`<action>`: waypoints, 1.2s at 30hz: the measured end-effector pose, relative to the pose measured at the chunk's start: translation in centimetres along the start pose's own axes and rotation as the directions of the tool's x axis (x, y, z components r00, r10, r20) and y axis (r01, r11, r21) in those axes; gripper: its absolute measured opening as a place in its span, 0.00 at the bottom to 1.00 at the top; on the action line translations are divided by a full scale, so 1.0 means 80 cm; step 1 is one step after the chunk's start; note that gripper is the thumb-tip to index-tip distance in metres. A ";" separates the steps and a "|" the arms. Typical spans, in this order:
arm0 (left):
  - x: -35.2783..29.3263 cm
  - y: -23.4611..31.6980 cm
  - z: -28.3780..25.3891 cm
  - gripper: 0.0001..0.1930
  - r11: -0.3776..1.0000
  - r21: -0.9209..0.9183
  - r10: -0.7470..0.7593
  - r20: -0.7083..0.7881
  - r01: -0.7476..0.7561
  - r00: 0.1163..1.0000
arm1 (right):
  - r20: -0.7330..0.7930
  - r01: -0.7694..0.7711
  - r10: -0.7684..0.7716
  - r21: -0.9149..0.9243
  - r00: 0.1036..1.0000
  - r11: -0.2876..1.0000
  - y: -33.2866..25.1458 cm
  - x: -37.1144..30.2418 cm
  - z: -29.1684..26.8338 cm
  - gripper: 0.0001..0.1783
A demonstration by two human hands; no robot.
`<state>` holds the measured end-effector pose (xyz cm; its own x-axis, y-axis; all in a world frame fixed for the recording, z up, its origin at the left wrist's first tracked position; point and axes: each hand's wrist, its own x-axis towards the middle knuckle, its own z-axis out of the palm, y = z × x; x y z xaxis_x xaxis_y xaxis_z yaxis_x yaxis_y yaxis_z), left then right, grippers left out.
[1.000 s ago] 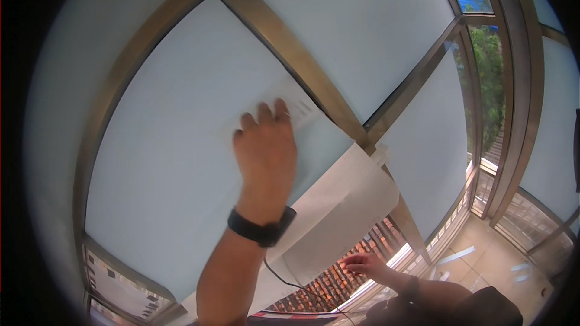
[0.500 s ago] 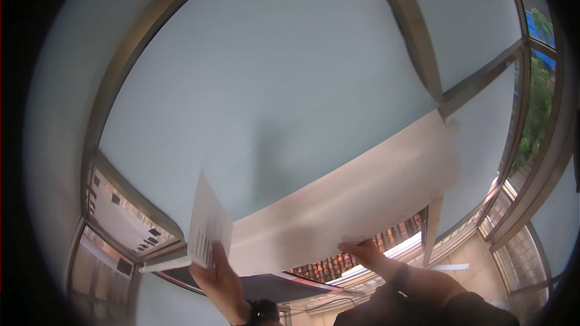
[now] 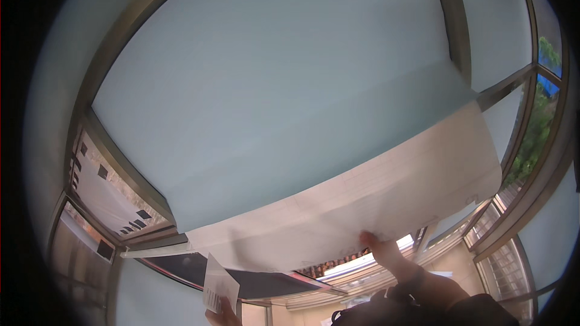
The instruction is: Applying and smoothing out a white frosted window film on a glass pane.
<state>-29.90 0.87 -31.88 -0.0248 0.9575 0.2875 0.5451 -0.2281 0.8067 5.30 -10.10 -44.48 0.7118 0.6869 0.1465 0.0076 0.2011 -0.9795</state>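
Note:
A large whitish sheet hangs in a curve along the lower part of a pale blue window pane, its upper edge slanting up to the right. My right hand holds the sheet's lower edge, with the thumb in front; the other fingers are hidden. At the lower left my left hand grips a small white card with dark printed bars. The card stands roughly upright, just below the sheet's left end. Only part of that hand shows at the picture's lower edge.
Metal frames border the pale blue panes. Below the sheet are a dark panel and a strip of roof tiles. A white sheet with black squares shows at the left, and green leaves at the right.
My left hand and the card have moved down, away from the sheet. The sheet's right end has shifted right, and its lower edge hangs more curved. My right hand still holds it.

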 end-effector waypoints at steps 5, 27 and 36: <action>0.026 -0.042 0.006 0.19 0.987 -0.086 0.139 0.040 -0.135 0.989 | -0.007 0.132 -0.132 -0.006 0.991 0.991 0.033 0.001 0.002 0.07; 0.030 0.016 -0.005 0.20 0.918 -0.294 0.241 -0.114 -0.265 0.964 | 0.048 0.077 -0.078 0.029 0.996 0.997 0.025 -0.023 -0.013 0.07; 0.038 0.025 -0.007 0.18 0.844 -0.313 0.379 -0.225 -0.435 0.898 | 0.066 0.081 -0.087 0.094 0.994 0.992 0.038 -0.038 -0.021 0.10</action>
<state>-29.32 3.26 -29.08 -0.0044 0.7332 0.6800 0.2087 -0.6643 0.7177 4.33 -12.72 -48.16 0.6604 0.7114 0.2404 -0.0008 0.3207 -0.9472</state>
